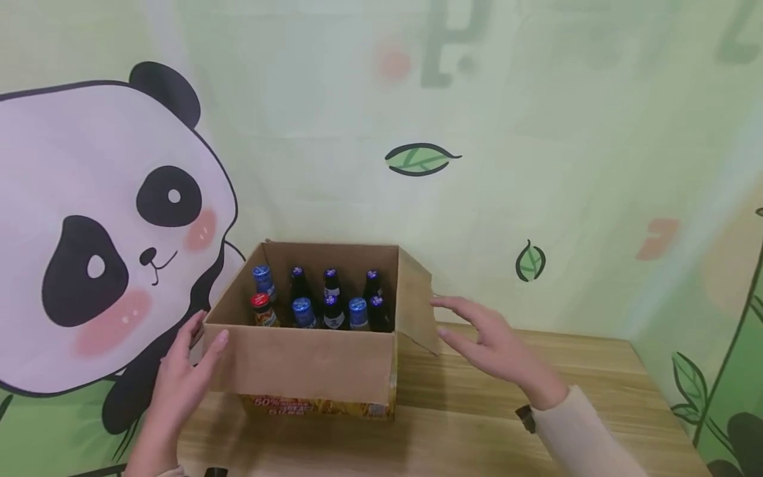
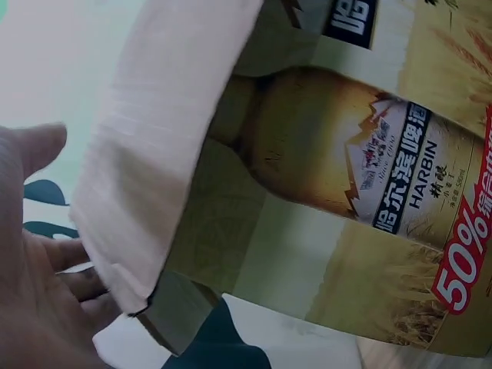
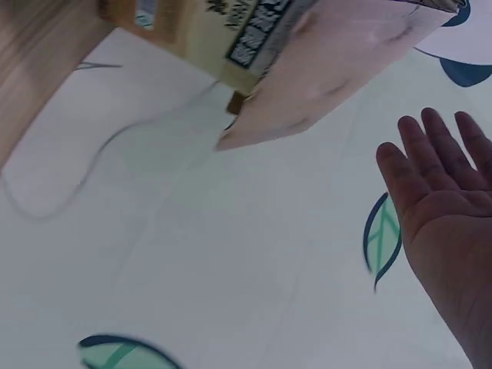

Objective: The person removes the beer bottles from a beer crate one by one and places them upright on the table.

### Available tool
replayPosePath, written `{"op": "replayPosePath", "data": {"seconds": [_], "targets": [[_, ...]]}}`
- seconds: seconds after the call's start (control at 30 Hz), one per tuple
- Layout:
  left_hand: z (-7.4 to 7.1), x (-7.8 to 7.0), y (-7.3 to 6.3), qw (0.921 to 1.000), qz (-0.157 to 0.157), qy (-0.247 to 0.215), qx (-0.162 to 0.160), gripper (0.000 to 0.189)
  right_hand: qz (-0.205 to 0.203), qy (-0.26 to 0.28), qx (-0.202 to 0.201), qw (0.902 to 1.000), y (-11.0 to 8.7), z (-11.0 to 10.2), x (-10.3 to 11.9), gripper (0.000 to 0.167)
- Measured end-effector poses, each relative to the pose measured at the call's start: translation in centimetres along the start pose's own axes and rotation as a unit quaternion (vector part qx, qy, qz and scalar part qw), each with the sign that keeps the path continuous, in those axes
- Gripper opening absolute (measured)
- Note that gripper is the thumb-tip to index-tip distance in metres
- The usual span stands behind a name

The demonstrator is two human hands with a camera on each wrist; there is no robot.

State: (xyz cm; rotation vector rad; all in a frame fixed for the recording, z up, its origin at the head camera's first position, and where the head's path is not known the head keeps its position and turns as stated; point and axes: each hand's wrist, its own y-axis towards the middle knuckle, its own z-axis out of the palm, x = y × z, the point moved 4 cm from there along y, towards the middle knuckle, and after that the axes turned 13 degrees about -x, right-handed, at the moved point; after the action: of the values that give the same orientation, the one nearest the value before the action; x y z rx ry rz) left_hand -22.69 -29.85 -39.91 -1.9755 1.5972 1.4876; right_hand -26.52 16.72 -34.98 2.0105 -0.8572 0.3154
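Observation:
An open-topped cardboard beer box (image 1: 298, 361) stands on the wooden table, its flaps folded outward. Inside it, several bottles with blue, dark and red caps stand upright, among them a red-capped bottle (image 1: 262, 308). My left hand (image 1: 185, 371) is at the box's front left corner, thumb raised apart from the other fingers. In the left wrist view its fingertips (image 2: 84, 284) lie partly hidden behind the flap's edge (image 2: 146, 169). On the other side my right hand (image 1: 485, 338) reaches toward the right flap (image 1: 415, 301), fingers extended and nothing held.
The wooden table (image 1: 536, 411) extends to the right of the box. Behind it hangs a pale green backdrop (image 1: 572, 132) printed with a panda (image 1: 119, 152) and leaves. A thin cord (image 3: 100, 157) shows in the right wrist view.

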Motion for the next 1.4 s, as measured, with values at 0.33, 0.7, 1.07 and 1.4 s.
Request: {"op": "replayPosePath", "data": {"seconds": [0.33,0.7,1.07,1.4], "targets": [[1.7,2.1,0.6,0.9958,-0.043,-0.062,0.052,0.074,-0.056,0.008,0.067,0.9962,6.1,5.8,2.2,0.048],[2.3,3.3,0.2,0.9939,-0.022,-0.1,0.04,0.077,-0.009,-0.009,0.155,0.9878,7.9,10.0,1.7,0.042],[3.1,3.5,0.3,0.995,-0.013,-0.096,0.024,0.081,0.016,-0.024,0.178,0.9837,8.0,11.2,1.2,0.039],[3.3,2.9,1.1,0.9921,-0.019,-0.121,0.028,0.095,0.018,-0.063,0.186,0.9804,8.8,11.3,1.5,0.032]]}}
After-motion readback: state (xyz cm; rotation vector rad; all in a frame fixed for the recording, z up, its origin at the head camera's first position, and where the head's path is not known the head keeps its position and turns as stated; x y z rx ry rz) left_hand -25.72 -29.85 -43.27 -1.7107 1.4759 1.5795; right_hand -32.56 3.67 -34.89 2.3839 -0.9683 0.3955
